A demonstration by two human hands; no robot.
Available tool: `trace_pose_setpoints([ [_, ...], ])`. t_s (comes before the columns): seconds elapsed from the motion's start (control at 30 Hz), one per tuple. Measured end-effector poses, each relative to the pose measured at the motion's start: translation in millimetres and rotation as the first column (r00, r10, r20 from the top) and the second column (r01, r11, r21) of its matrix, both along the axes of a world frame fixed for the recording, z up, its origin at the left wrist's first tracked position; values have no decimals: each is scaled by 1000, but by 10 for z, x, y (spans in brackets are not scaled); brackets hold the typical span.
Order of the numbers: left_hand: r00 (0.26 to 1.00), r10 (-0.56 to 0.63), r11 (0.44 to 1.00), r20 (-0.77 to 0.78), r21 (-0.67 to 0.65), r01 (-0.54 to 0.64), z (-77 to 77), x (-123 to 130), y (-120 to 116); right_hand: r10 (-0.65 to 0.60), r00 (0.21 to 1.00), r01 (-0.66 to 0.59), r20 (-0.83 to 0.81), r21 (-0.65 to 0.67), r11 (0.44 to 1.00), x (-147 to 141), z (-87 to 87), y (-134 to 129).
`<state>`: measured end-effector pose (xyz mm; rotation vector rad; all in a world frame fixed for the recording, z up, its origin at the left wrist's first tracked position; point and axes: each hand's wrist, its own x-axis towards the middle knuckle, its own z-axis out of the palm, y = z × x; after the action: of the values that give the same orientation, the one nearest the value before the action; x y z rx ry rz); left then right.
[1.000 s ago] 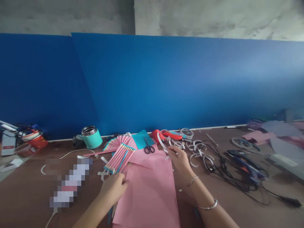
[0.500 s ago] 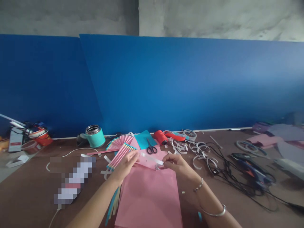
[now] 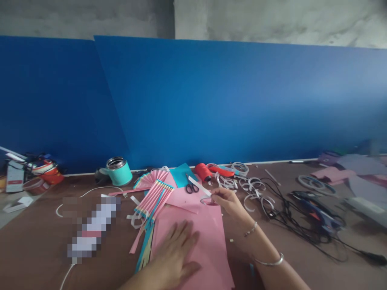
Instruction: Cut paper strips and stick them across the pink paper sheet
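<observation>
My left hand [image 3: 177,255] lies on the pink paper sheet [image 3: 208,241], its fingers spread and slightly blurred. Between the thumb and fingers of my right hand [image 3: 228,203] is a white strip [image 3: 199,186], its free end pointing up and left over the black-handled scissors [image 3: 192,188]. Left of the sheet lies a row of folded pink paper sticks [image 3: 155,196] with blue and yellow ends. Blue and yellowish paper strips [image 3: 144,247] run down the sheet's left edge. Behind are a pleated pink fan [image 3: 152,179] and a teal paper piece [image 3: 180,175].
A red thread spool [image 3: 203,172] and curled white strips [image 3: 254,186] are at the back. A teal metal cup [image 3: 119,173] stands back left. Black cables [image 3: 290,225] and a dark blue tool [image 3: 317,213] lie right. A blue panel [image 3: 211,100] rises behind the table.
My left hand has let go of the white strip and come down flat on the pink sheet. The strip now slants up from my right hand, which has shifted slightly upward.
</observation>
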<state>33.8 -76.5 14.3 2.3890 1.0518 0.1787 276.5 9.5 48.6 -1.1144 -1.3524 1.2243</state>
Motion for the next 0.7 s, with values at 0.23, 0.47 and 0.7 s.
trace_pose_setpoints([
  [0.23,970,176,983,165,26,-182,-70,5,51,212,972,-218,-98,-61,974,16,-40,-42],
  [0.47,540,651,759,534,-459,-461,439,-130,454,333,943,-331,9,-66,941,2,58,-109],
  [0.7,388,730,682,563,-570,-458,528,-56,567,367,923,-363,120,-54,930,-42,124,-151],
])
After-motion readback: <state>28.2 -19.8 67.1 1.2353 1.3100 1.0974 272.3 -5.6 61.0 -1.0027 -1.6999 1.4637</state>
